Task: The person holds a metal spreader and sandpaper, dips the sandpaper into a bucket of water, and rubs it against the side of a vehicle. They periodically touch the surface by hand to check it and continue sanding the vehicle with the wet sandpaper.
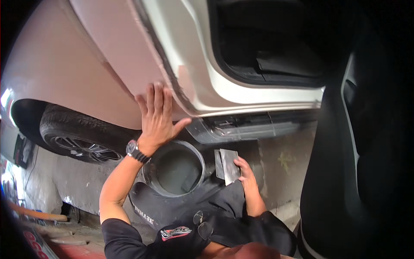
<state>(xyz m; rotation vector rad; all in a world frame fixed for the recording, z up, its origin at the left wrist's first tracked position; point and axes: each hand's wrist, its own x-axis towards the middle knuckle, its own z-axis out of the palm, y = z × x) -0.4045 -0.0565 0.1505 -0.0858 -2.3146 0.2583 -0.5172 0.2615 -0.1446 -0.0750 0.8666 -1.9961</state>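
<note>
Flat against the pale car panel (pixel 108 56), near its rear lower edge, lies my left hand (pixel 157 116) with the fingers spread and a watch (pixel 137 151) on the wrist. My right hand (pixel 246 170) grips two thin grey metal plates (pixel 230 166), which fan slightly apart above my lap. Between my arms stands a round grey bucket (pixel 174 168); a dark flat piece shows inside it. The plates are to the right of the bucket's rim.
A car wheel (pixel 82 138) is at the left under the fender. The open doorway with its white sill (pixel 258 95) lies above, and a dark door (pixel 345 151) stands at the right. An orange-brown bar (pixel 41 213) is at the lower left.
</note>
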